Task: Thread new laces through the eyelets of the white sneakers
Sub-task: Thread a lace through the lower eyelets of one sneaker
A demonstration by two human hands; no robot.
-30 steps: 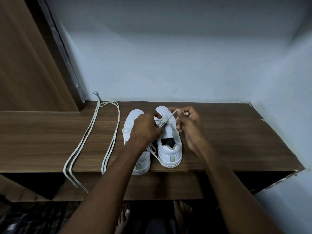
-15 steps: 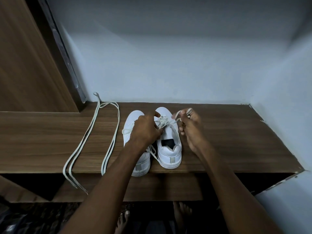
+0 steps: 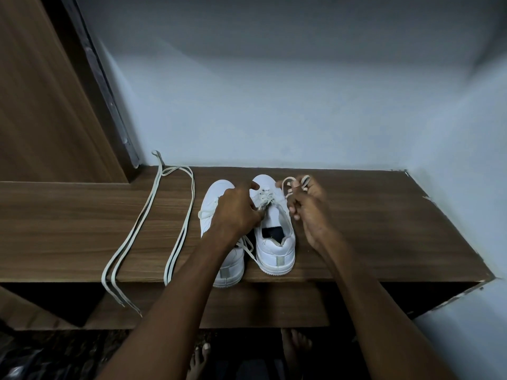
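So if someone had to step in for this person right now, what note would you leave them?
Left hand: fingers curled on the lacing at the tongue of the right sneaker.
Right hand: pinching a loop of that sneaker's lace, drawn out to the side.
Left sneaker: beside it on the wooden shelf, partly under the left arm; a lace shows at its side.
Loose laces: laid out on the shelf, left of the shoes, untouched.
Done: cannot tell how many eyelets.
Left: finish both sneakers.

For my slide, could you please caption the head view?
Both hands work a lace on the right sneaker; spare laces lie on the shelf.
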